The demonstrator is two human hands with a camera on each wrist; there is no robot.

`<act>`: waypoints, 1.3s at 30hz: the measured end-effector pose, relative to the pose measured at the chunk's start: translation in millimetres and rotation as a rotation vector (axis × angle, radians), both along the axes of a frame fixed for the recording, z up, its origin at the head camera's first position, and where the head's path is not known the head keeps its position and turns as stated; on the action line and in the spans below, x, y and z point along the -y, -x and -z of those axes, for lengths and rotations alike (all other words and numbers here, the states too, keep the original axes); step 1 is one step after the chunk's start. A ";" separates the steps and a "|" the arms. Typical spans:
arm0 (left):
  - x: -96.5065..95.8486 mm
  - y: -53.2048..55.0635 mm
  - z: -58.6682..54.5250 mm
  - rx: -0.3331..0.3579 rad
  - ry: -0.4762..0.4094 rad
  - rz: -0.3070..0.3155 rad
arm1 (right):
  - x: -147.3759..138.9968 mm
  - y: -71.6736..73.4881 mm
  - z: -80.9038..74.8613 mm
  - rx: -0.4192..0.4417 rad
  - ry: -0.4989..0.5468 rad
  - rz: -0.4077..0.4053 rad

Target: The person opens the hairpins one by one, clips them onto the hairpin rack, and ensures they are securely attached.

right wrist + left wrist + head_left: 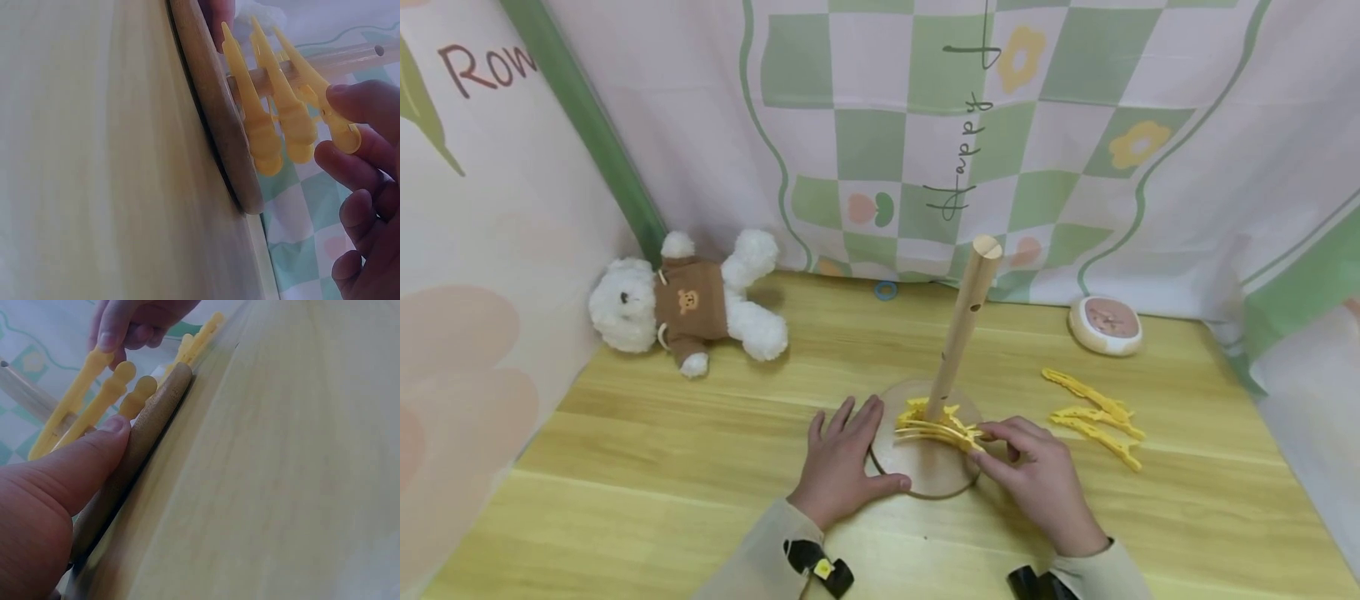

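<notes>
A round wooden base (925, 483) carries an upright wooden post (958, 337) with small holes. My left hand (842, 471) rests at the base's left side, fingers spread and thumb on the front rim. At the right, my right hand (1041, 479) pinches the rear end of a yellow plastic clip (303, 62) between thumb and fingers. This clip is the topmost of a stack around the lower post. Beneath it are two more yellow clips, a middle one (279, 87) and a lowest one (244, 87) close to the base.
Three loose yellow clips (1093, 417) lie to the right of the base. Behind them stands a white and pink rounded device (1107, 325). A white plush bear (692, 304) in a brown top lies at the back left, and a small blue ring (886, 290) by the curtain.
</notes>
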State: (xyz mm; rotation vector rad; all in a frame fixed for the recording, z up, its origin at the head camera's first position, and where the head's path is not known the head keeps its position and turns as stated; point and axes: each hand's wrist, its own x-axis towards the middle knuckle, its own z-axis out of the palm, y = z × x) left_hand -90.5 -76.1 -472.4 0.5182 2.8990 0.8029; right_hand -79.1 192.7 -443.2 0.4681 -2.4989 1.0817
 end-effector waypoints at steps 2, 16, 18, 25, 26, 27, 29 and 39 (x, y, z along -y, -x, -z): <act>0.0 -0.4 -0.4 0.002 0.002 0.001 | 0.8 0.2 0.2 0.006 -0.003 -0.003; -1.4 -0.1 2.0 -0.010 0.020 0.008 | 2.1 -0.5 0.7 0.043 -0.026 0.009; -1.1 0.0 1.3 -0.009 0.020 0.006 | 2.1 -0.1 0.7 0.039 -0.022 0.006; -0.4 -0.5 -1.8 -0.002 0.012 0.003 | 4.9 1.1 -0.4 0.017 -0.005 -0.007; -0.4 -0.7 -1.8 -0.002 0.012 0.003 | 5.4 1.3 -0.3 0.015 -0.001 -0.013; -0.5 -0.9 -1.7 -0.002 0.011 0.003 | 5.8 1.4 -0.1 0.012 0.005 -0.018; -0.4 -0.9 -0.8 -0.003 0.013 0.003 | 6.6 2.0 0.5 0.003 0.009 -0.025; 0.4 -0.4 1.4 -0.009 0.012 0.005 | 7.8 2.9 0.7 0.001 0.012 -0.025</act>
